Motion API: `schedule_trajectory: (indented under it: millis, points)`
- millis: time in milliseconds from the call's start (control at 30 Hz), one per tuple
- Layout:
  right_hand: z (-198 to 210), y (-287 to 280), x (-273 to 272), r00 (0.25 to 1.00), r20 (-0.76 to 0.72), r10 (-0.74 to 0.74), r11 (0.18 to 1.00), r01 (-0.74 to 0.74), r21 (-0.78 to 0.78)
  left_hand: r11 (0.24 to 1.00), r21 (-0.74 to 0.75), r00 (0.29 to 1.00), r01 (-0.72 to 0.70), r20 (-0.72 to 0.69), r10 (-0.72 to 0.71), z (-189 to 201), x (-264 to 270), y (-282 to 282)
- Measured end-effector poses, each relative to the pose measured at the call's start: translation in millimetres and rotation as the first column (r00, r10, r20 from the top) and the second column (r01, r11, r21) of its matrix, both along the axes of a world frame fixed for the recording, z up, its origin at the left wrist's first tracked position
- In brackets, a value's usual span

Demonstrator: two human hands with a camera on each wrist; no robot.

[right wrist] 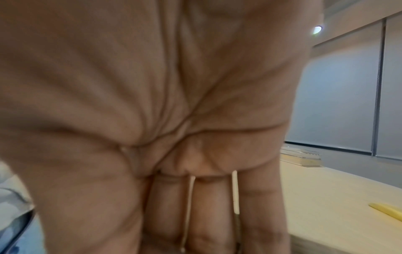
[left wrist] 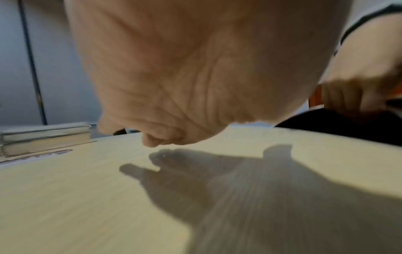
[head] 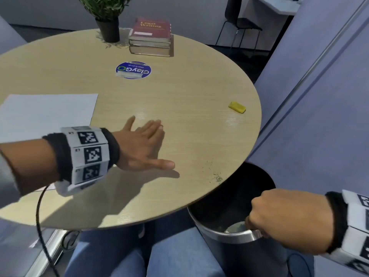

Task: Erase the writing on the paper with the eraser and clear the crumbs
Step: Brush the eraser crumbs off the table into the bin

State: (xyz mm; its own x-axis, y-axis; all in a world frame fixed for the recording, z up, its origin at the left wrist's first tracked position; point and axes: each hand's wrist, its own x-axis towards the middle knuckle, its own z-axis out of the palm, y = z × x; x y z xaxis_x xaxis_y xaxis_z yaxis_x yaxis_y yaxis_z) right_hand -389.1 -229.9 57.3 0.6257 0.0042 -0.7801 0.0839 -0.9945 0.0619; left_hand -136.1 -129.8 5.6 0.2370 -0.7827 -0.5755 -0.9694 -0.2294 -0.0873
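Left hand (head: 143, 144): flat, fingers straight and spread, palm down just above the table (head: 179, 92).
Right hand (head: 287, 218): fingers curled over the rim of the bin (head: 229, 234) below the table edge.
Eraser (head: 237, 107): yellow, lying near the table's right edge.
Paper (head: 46, 112): on the table, left.
Crumbs (head: 216, 175): scattered at the table edge above the bin.

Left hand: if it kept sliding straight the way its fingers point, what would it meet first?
Likely nothing but bare table. The left hand points up-right; the crumbs and eraser seem right of that line, though depth is unclear.
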Motion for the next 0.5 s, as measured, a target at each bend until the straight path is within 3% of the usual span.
schedule_trajectory:
  millis: [133, 233, 300, 367, 500]
  points:
    - [-4, 3, 1, 1.0, 0.015, 0.004, 1.0, -0.004, -0.021, 0.987, -0.003, 0.984, 0.158, -0.086, -0.157, -18, -42, -18]
    - [-7, 4, 0, 1.0, -0.009, 0.004, 1.0, -0.004, -0.029, 0.917, -0.081, 0.881, 0.391, -0.257, -0.398, -26, -94, -25]
    - [-7, 3, -1, 1.0, -0.011, 0.013, 1.0, -0.014, -0.025, 0.886, -0.089, 0.82, 0.455, -0.347, -0.456, -22, -114, -21]
    - [-8, 1, -4, 1.0, -0.023, 0.021, 1.0, -0.021, -0.017, 0.907, -0.106, 0.837, 0.407, -0.356, -0.417, -10, -110, -19]
    - [-9, 2, -3, 0.999, -0.037, -0.006, 0.999, 0.004, -0.035, 0.973, -0.074, 0.963, 0.219, -0.142, -0.228, 1, -53, -30]
